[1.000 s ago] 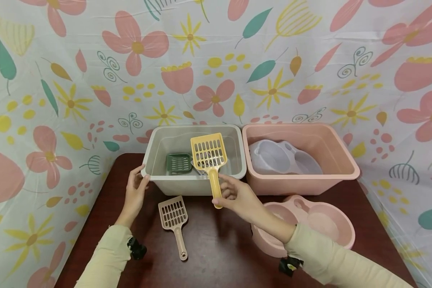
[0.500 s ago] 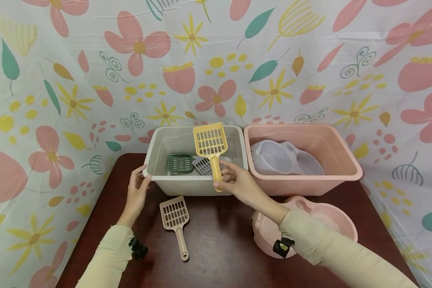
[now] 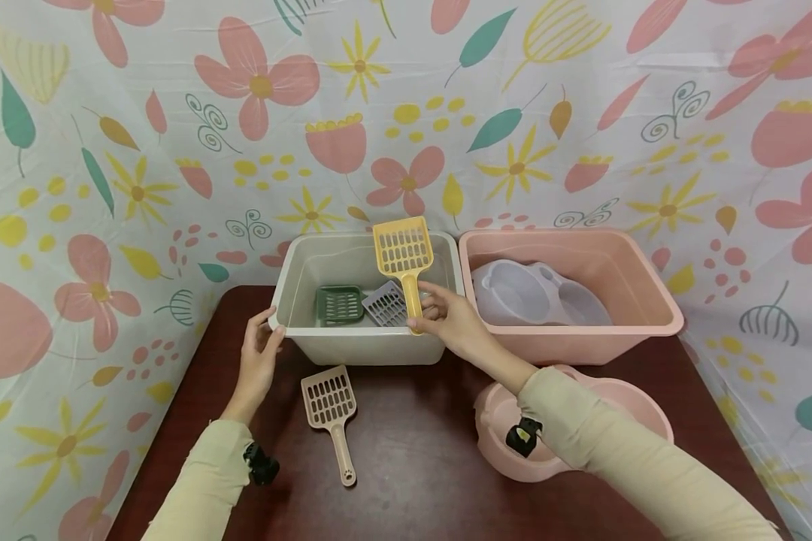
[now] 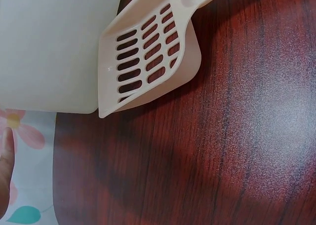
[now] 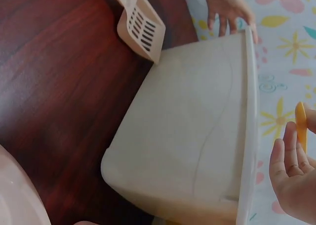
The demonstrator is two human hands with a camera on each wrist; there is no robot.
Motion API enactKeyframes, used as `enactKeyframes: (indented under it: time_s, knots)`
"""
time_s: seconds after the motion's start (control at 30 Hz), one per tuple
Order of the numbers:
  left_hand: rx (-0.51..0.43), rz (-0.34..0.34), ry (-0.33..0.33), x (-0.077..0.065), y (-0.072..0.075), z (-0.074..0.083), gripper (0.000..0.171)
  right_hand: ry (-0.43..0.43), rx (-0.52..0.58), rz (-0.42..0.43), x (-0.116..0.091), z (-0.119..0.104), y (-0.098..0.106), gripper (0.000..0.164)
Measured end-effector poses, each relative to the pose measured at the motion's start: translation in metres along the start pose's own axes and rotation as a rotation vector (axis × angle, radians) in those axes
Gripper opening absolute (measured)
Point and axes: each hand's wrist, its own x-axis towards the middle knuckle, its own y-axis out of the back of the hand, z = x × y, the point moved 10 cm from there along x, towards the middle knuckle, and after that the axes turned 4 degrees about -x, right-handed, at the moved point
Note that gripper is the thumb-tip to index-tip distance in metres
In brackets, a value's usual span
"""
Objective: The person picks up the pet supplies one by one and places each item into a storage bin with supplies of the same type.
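Shows a yellow scoop (image 3: 407, 270), slotted head up, held above a grey tub (image 3: 365, 348) containing a green scoop (image 3: 340, 305) and a grey scoop (image 3: 386, 304), beside a pink tub (image 3: 555, 344) with a lavender double bowl (image 3: 519, 293) inside. Pinches the yellow scoop by its handle with the right hand (image 3: 452, 323); touches the grey tub's front left corner with the left hand (image 3: 257, 364), fingers loosely extended.

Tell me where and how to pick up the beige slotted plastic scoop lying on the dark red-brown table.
Probably pinch the middle of the slim handle of the beige slotted plastic scoop, coming from the person's near side. That narrow handle points toward the person with nothing covering it, while the wide slotted head lies close against the light-grey plastic bin.
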Motion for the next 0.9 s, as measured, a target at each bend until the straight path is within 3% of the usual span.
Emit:
enactKeyframes:
  time_s: [0.43, 0.67, 0.9]
  knots:
    - [-0.005, -0.001, 0.0, 0.001, -0.001, 0.0, 0.047, -0.038, -0.034, 0.034, 0.017, 0.016, 0.009, 0.068]
    - [-0.007, -0.001, -0.003, 0.001, 0.0, -0.001, 0.047, -0.014, -0.035, 0.053, 0.023, 0.02, 0.011, 0.063]
    - [-0.005, 0.0, -0.002, 0.0, 0.0, -0.001, 0.047, -0.061, -0.037, 0.046, 0.025, 0.029, 0.01, 0.061]
